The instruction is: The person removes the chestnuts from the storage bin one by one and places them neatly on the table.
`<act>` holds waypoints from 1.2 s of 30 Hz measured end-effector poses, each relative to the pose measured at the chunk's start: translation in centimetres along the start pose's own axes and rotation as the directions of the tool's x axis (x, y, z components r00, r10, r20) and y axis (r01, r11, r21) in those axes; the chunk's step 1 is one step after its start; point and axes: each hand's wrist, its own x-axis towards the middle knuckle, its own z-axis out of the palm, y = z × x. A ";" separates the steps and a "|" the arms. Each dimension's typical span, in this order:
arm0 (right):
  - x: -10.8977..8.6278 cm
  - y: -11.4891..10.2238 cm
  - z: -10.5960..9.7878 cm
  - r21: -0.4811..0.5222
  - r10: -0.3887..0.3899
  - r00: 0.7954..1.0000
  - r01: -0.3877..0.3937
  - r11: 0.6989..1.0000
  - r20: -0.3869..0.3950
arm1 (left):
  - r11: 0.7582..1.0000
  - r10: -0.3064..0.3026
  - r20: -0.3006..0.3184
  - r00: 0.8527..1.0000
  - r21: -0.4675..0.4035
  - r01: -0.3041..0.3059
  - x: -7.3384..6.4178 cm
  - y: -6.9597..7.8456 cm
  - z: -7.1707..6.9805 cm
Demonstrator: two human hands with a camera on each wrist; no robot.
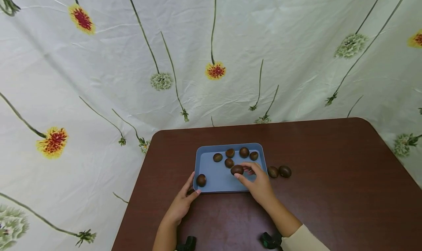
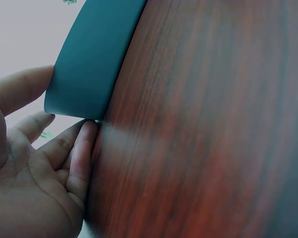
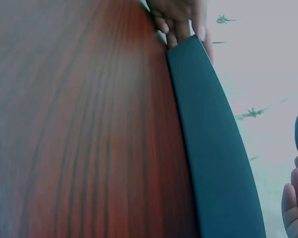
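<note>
A blue rectangular tray (image 1: 214, 187) lies on the table with several shiny brown chestnuts on it. My left hand (image 1: 180, 204) grips the tray's near left corner between thumb and fingers; the left wrist view shows the same hand (image 2: 44, 163) against the tray's side wall (image 2: 87, 64). Above the tray, my right hand (image 1: 258, 183) pinches a dark chestnut (image 1: 237, 170) between thumb and fingertips. Another chestnut (image 1: 201, 180) sits by the near left corner, and a loose group, including one chestnut (image 1: 244, 152), lies towards the far side.
Two more chestnuts, a lighter one (image 1: 273, 172) and a darker one (image 1: 285, 171), lie on the brown table (image 1: 336, 192) just right of the tray. Behind the table hangs a white flowered cloth (image 1: 290, 34).
</note>
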 end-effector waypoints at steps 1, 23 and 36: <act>0.0 0.0 -0.3 -0.001 0.010 1.000 -0.010 1.000 -0.008 | 1.000 -0.004 0.000 1.000 0.001 0.004 0.0 0.0 0.0; -0.4 2.7 -7.4 -0.014 0.160 0.955 -0.168 0.986 -0.250 | 1.000 0.000 0.005 1.000 -0.013 0.001 0.1 -0.1 -0.1; -1.0 3.8 -10.5 0.040 0.307 0.896 -0.311 0.950 -0.322 | 0.999 -0.015 0.012 1.000 -0.035 0.015 0.3 -0.1 -0.1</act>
